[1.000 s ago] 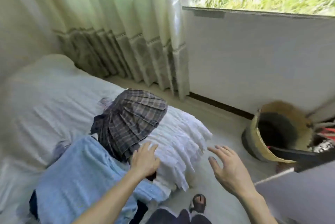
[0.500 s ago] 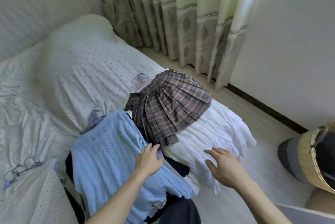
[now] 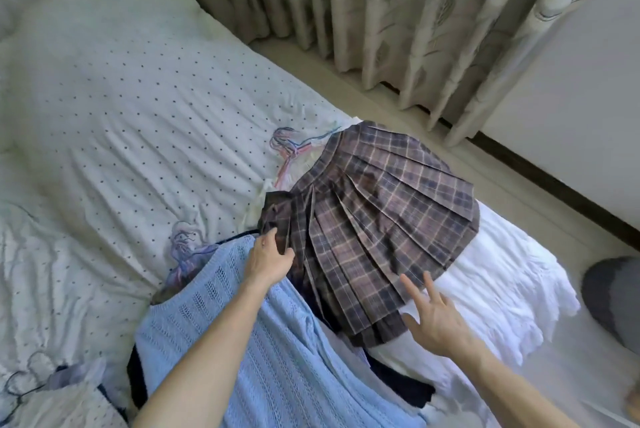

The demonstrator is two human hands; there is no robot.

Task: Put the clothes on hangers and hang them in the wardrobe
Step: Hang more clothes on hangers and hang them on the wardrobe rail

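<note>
A pile of clothes lies at the bed's near corner. On top is a plaid pleated skirt (image 3: pixel 374 216), spread over a white ruffled garment (image 3: pixel 502 285). A light blue knit sweater (image 3: pixel 277 358) lies nearer me, with dark clothing (image 3: pixel 401 382) showing under it. My left hand (image 3: pixel 268 259) grips the skirt's waistband at its left end. With fingers spread, my right hand (image 3: pixel 433 316) hovers at the skirt's lower hem; whether it touches the cloth is unclear. No hanger or wardrobe is in view.
The bed (image 3: pixel 121 116) has a white dotted cover. Patterned curtains (image 3: pixel 398 12) hang behind it, with a white wall (image 3: pixel 571 98) and a strip of pale floor (image 3: pixel 502 185) to the right. A grey rounded object (image 3: pixel 613 299) sits at the right edge.
My view swung down and left from the window and basket onto the bed. My left hand moved up from the blue sweater to the skirt's waistband. My right hand came in to the skirt's hem.
</note>
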